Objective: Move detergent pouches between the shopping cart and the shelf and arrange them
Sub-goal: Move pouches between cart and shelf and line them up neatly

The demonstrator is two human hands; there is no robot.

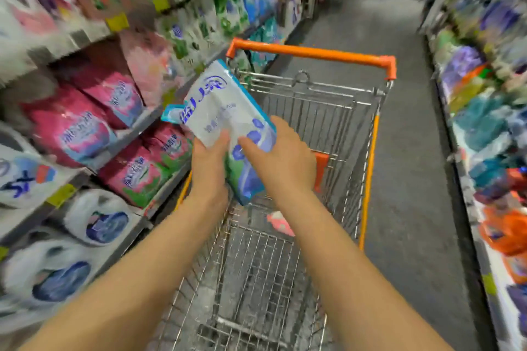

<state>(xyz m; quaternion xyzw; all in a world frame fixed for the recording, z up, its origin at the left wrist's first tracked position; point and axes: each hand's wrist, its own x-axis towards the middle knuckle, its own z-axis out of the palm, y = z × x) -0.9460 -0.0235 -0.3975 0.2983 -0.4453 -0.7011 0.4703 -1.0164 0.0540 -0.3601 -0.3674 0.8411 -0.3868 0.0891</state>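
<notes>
Both hands hold a white and blue detergent pouch [225, 111] above the left side of the wire shopping cart [313, 100]. My left hand [209, 162] grips its lower left edge, thumb on the front. My right hand [281, 157] holds its lower right part, thumb pressed on the front. The pouch is tilted, its spout corner pointing left toward the shelf [94, 34]. A small pink item [281, 224] lies in the cart basket.
Pink pouches [71, 128] and white-blue pouches [97, 222] fill the left shelves. More colourful pouches line the right shelf [484, 122]. The cart has an orange handle [310, 53] at its far end. Grey aisle floor [405, 179] runs to the cart's right.
</notes>
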